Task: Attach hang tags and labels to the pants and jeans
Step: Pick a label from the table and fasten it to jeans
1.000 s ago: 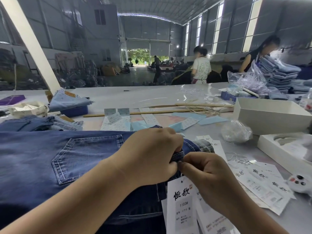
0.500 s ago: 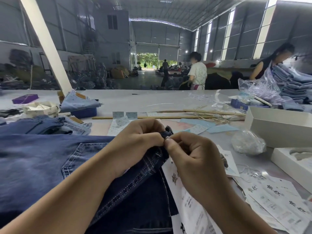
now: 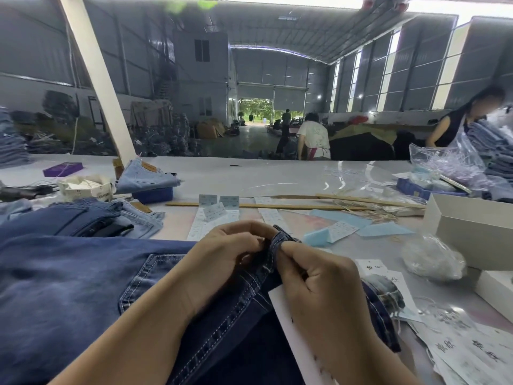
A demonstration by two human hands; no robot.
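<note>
A pair of dark blue jeans (image 3: 83, 287) lies across the table in front of me, back pocket up. My left hand (image 3: 222, 259) and my right hand (image 3: 313, 279) meet at the waistband, both with curled fingers pinching a raised belt loop (image 3: 277, 240). A white hang tag (image 3: 291, 329) hangs under my right hand, partly hidden by it. Whether a string is held between the fingers cannot be seen. More printed hang tags (image 3: 472, 351) lie loose on the table at the lower right.
Folded jeans (image 3: 111, 215) and a paper cup of strings (image 3: 86, 187) sit at the left. Small labels (image 3: 219, 209), blue sheets (image 3: 383, 229), wooden sticks (image 3: 277, 206), a plastic bag (image 3: 433, 257) and white boxes (image 3: 472, 232) lie ahead and right. People work beyond the table.
My hands have lifted the waistband and belt loop higher and away from me. The hang tag has slid down under my right hand. The camera has tilted up.
</note>
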